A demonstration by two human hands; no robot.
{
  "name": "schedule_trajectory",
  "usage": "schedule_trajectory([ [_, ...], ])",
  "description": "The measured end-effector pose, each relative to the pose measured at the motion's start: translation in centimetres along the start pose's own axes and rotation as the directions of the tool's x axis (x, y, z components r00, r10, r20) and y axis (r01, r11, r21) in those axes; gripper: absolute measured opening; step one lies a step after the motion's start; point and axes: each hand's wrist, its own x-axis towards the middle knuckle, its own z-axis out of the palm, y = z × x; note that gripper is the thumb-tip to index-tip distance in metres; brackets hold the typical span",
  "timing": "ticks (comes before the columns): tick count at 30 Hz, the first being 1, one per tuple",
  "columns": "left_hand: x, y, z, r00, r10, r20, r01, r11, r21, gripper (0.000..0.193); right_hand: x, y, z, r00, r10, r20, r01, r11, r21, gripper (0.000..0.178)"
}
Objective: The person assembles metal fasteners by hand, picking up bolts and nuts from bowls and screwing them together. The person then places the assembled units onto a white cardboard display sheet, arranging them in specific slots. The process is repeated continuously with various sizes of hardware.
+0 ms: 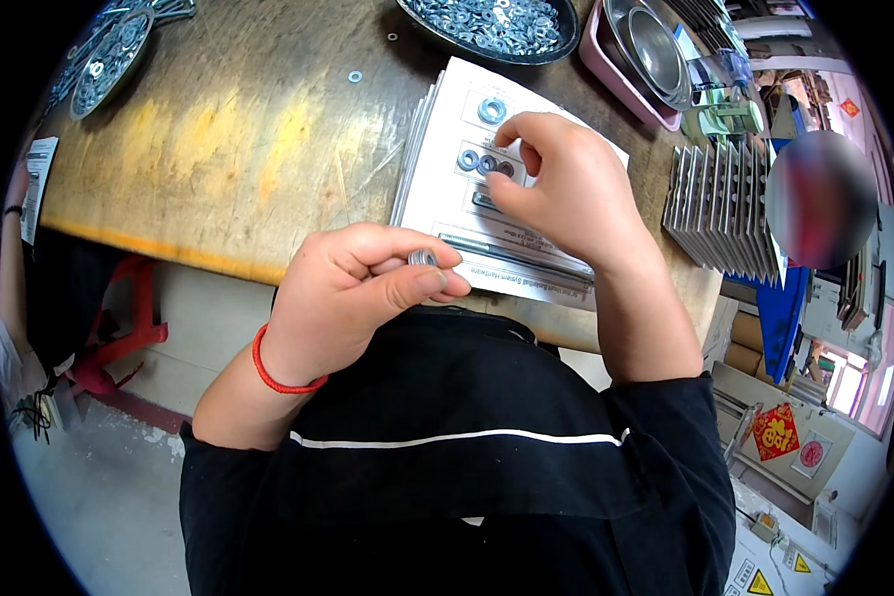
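Note:
A small stack of metal washers [423, 258] is pinched between thumb and fingers of my left hand [353, 278], just off the near edge of a printed card [435, 149]. Over that card my right hand [571, 189] hovers with thumb and index finger apart; nothing shows between them. Beside those fingertips lie several small metal rings or nuts [469, 160] in a row. A larger washer [492, 110] lies above them on the card. Lower down lies a long metal bolt [464, 243], its right part under my wrist. A short dark part [483, 201] is half hidden by my thumb.
The card tops a pile on the wooden table [219, 149]. At the back stands a black bowl of washers [487, 30]; a dish of hardware [114, 65] is far left. A pink tray with metal bowls [606, 74] and filled cards [720, 209] stand right. Another person's arm [12, 238] shows left.

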Motion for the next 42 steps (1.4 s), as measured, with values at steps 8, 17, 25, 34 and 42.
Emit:
schedule_trajectory([
  [8,-0.2,0.2,-0.1,1.000,0.005,-0.020,-0.005,1.000,-0.008,0.027,1.3,-0.5,1.5,0.996,-0.076,0.034,0.078,0.996,-0.041,0.020],
  [17,-0.1,0.4,0.2,0.997,-0.034,-0.071,0.037,0.999,0.040,0.023,-0.9,-1.4,-0.9,0.987,-0.159,-0.004,0.157,0.972,0.172,0.026],
  [25,0.5,0.4,1.7,0.998,0.026,0.062,-0.040,0.970,0.241,0.023,-5.7,-2.2,-0.5,0.929,-0.333,-0.160,0.367,0.776,0.513,0.028],
  [34,0.1,1.3,3.0,0.993,-0.021,0.112,-0.011,0.961,0.275,0.025,-7.7,-1.1,0.5,0.888,-0.339,-0.310,0.458,0.717,0.526,0.028],
  [42,-0.4,1.7,3.6,0.993,-0.034,0.116,0.002,0.964,0.267,0.026,-8.0,-1.4,0.4,0.878,-0.342,-0.333,0.476,0.689,0.547,0.028],
])
